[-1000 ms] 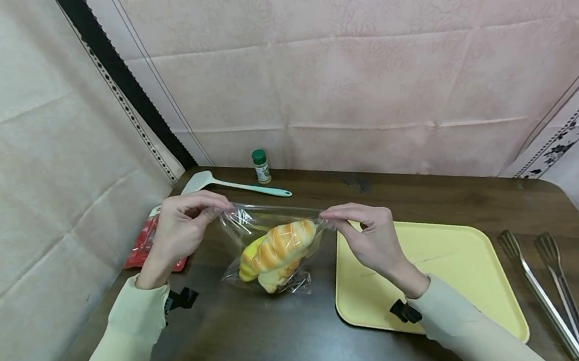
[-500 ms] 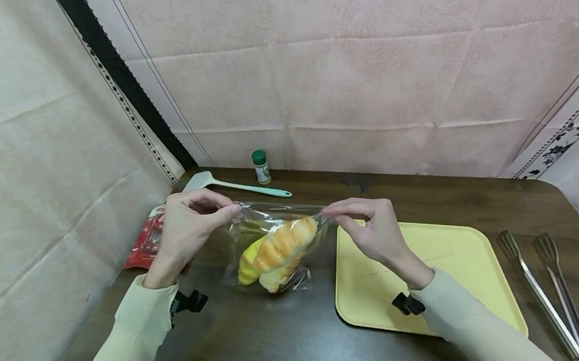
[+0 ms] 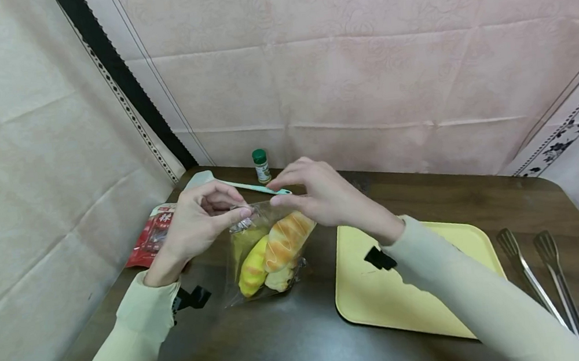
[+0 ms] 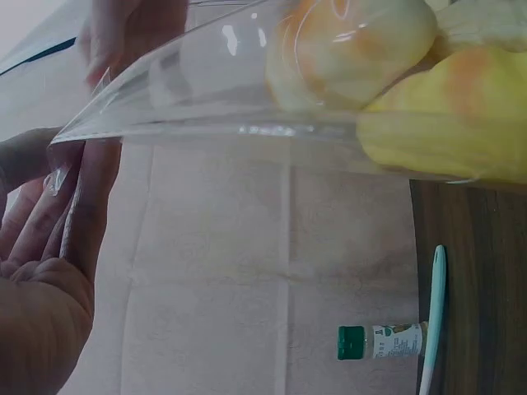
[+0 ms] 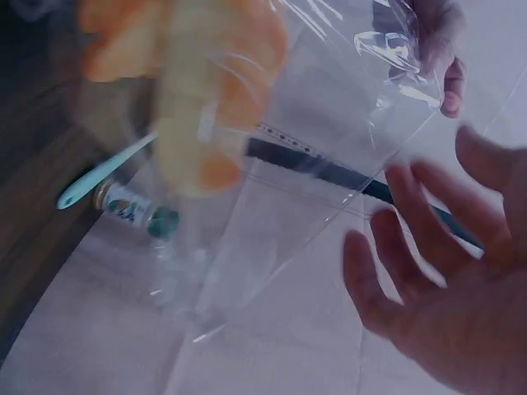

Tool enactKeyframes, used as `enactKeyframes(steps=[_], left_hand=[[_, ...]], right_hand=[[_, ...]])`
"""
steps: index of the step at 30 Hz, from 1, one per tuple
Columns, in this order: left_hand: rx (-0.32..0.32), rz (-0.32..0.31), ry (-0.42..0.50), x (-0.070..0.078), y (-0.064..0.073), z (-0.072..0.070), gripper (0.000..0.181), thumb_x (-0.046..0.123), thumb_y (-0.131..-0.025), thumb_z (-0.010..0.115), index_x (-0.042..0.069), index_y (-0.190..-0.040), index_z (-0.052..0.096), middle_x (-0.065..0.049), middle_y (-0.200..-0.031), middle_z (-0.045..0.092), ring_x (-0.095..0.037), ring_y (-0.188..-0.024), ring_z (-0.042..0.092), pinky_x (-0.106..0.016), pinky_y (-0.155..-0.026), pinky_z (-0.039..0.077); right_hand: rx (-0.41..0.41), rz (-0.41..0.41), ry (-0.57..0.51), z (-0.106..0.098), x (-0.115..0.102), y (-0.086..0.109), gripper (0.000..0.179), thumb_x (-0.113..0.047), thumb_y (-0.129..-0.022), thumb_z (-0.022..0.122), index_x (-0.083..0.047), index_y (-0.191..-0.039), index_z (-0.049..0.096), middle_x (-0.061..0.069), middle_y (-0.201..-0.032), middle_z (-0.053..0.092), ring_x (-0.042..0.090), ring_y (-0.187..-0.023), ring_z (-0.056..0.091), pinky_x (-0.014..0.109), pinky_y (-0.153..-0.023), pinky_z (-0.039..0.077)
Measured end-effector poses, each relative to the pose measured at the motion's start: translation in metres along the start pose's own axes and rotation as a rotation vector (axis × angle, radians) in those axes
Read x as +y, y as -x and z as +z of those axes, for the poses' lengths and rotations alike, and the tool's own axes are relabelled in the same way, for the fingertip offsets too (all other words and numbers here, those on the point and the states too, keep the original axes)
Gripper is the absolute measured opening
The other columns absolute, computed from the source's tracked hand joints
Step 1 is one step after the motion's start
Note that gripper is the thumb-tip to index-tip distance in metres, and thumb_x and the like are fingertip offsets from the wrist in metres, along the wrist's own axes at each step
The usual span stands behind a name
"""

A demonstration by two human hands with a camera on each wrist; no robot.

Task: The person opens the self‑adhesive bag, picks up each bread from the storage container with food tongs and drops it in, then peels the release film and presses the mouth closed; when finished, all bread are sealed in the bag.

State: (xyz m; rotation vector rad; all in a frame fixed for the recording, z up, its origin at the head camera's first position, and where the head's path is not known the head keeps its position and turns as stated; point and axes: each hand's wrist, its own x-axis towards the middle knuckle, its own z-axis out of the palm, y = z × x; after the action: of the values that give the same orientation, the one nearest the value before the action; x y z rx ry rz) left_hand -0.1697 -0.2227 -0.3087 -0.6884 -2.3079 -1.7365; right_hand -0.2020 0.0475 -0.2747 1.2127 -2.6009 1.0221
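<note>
A clear plastic bag (image 3: 243, 240) hangs low over the table in the head view. Its top corner is pinched between the thumb and fingers of my left hand (image 3: 196, 224). Inside lie an orange-glazed bread roll (image 3: 288, 240), a yellow bread (image 3: 253, 267) and a paler bread piece (image 3: 280, 278). My right hand (image 3: 322, 192) is at the upper right of the bag, fingers loosely bent. In the right wrist view the right hand (image 5: 445, 271) has its fingers spread beside the bag's edge, holding nothing.
A yellow tray (image 3: 384, 293) lies beneath my right forearm, with metal tongs (image 3: 562, 282) to its right. Behind the bag are a pale green spatula (image 3: 200, 178) and a green-capped jar (image 3: 262, 168). A red packet (image 3: 151, 243) lies behind my left wrist.
My right hand has let go of the bag's right corner and moved left and up towards the left hand. The bag's right side has slackened; my left hand keeps its pinch.
</note>
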Motion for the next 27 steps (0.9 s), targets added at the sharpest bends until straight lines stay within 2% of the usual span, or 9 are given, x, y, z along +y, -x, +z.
enactKeyframes(steps=[3, 5, 9, 11, 13, 17, 20, 27], left_hand=[[-0.017, 0.005, -0.038, 0.003, -0.001, 0.001, 0.016, -0.002, -0.093, 0.082, -0.007, -0.104, 0.071, 0.009, -0.090, 0.083, -0.006, -0.079, 0.081, -0.022, -0.067, 0.061], [-0.025, -0.004, -0.071, 0.003, -0.001, 0.001, 0.016, -0.003, -0.093, 0.082, -0.006, -0.105, 0.072, 0.011, -0.091, 0.082, -0.006, -0.079, 0.080, -0.022, -0.067, 0.062], [-0.025, -0.051, -0.114, 0.006, 0.001, 0.003, 0.014, -0.001, -0.095, 0.080, -0.003, -0.108, 0.075, 0.011, -0.091, 0.081, -0.007, -0.079, 0.078, -0.023, -0.066, 0.060], [-0.025, -0.070, -0.169, 0.008, 0.002, 0.006, 0.014, 0.006, -0.096, 0.082, 0.002, -0.108, 0.078, 0.008, -0.092, 0.082, -0.008, -0.077, 0.076, -0.023, -0.065, 0.059], [-0.014, -0.062, -0.248, 0.009, 0.002, 0.009, 0.011, 0.013, -0.095, 0.084, 0.007, -0.104, 0.081, 0.003, -0.090, 0.082, -0.007, -0.072, 0.072, -0.023, -0.063, 0.056], [0.020, 0.006, -0.402, 0.012, 0.002, 0.017, 0.006, 0.017, -0.094, 0.086, 0.012, -0.093, 0.083, -0.003, -0.080, 0.079, -0.006, -0.062, 0.058, -0.021, -0.057, 0.046], [0.041, 0.024, -0.442, 0.013, 0.002, 0.018, 0.005, 0.012, -0.095, 0.084, 0.011, -0.091, 0.082, -0.004, -0.076, 0.076, -0.005, -0.060, 0.052, -0.021, -0.055, 0.040], [0.028, 0.010, -0.475, 0.012, 0.003, 0.017, 0.004, 0.012, -0.097, 0.082, 0.010, -0.094, 0.079, -0.004, -0.075, 0.074, -0.006, -0.059, 0.048, -0.023, -0.055, 0.036]], right_hand=[[-0.174, -0.025, -0.016, 0.000, -0.003, -0.017, 0.023, -0.025, -0.103, 0.076, -0.013, -0.121, 0.084, 0.001, -0.120, 0.083, 0.019, -0.114, 0.070, 0.040, -0.097, 0.056], [-0.227, -0.035, -0.033, 0.004, -0.004, -0.023, 0.019, -0.025, -0.101, 0.078, -0.014, -0.114, 0.086, -0.001, -0.111, 0.084, 0.015, -0.106, 0.071, 0.036, -0.092, 0.057], [-0.213, -0.059, -0.052, 0.014, -0.006, -0.028, 0.011, -0.025, -0.098, 0.082, -0.015, -0.099, 0.088, -0.004, -0.093, 0.083, 0.010, -0.088, 0.067, 0.028, -0.080, 0.054], [-0.187, -0.066, -0.043, 0.017, -0.008, -0.028, 0.011, -0.023, -0.099, 0.082, -0.015, -0.095, 0.087, -0.004, -0.089, 0.081, 0.009, -0.082, 0.064, 0.025, -0.076, 0.052], [-0.176, -0.055, -0.032, 0.020, -0.008, -0.028, 0.012, -0.022, -0.100, 0.080, -0.015, -0.093, 0.087, -0.004, -0.087, 0.081, 0.007, -0.078, 0.062, 0.023, -0.073, 0.050], [-0.198, -0.017, -0.028, 0.019, -0.007, -0.025, 0.011, -0.021, -0.100, 0.080, -0.015, -0.094, 0.086, -0.004, -0.086, 0.080, 0.007, -0.071, 0.058, 0.023, -0.068, 0.048], [-0.232, 0.018, -0.051, 0.016, -0.002, -0.022, 0.009, -0.020, -0.099, 0.081, -0.014, -0.094, 0.085, -0.004, -0.085, 0.080, 0.006, -0.071, 0.059, 0.023, -0.068, 0.050], [-0.278, 0.083, -0.079, 0.011, 0.014, -0.013, 0.009, -0.020, -0.098, 0.083, -0.017, -0.090, 0.086, -0.005, -0.081, 0.079, 0.006, -0.070, 0.058, 0.025, -0.067, 0.049]])
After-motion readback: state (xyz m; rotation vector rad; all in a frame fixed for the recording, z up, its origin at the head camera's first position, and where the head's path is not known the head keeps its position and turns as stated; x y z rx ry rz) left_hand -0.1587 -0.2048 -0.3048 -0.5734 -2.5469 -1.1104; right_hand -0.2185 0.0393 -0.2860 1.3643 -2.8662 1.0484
